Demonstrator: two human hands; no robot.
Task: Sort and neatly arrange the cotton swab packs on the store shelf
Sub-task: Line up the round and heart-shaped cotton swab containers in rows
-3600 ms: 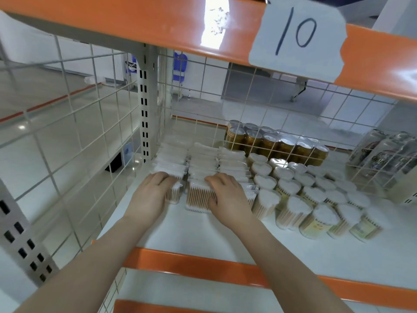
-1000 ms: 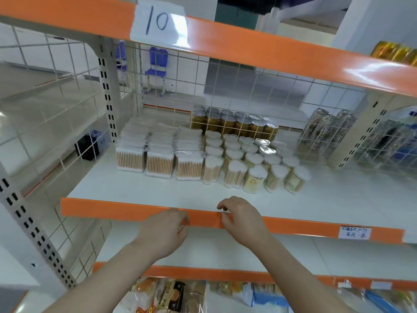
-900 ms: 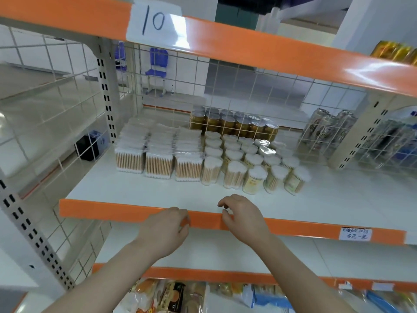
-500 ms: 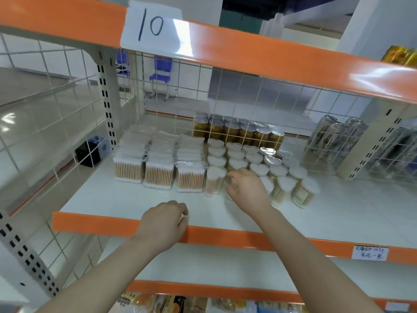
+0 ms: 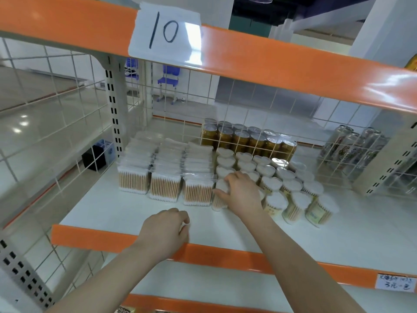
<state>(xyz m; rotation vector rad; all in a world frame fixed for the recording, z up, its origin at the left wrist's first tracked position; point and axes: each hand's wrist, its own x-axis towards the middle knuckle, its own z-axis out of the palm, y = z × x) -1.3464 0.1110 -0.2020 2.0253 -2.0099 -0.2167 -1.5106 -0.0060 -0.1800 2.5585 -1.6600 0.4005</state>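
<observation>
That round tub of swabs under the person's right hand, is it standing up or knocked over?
Upright. The round tub stands on its base on the shelf, white top upward, sticks vertical; the right hand holds it.

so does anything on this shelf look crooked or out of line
Mostly tidy. The three rows of clear rectangular cotton swab boxes sit square. The round heart-lidded swab tubs run in slanted rows, and the front right tubs lean outward. The right hand rests on the front left tub.
</observation>
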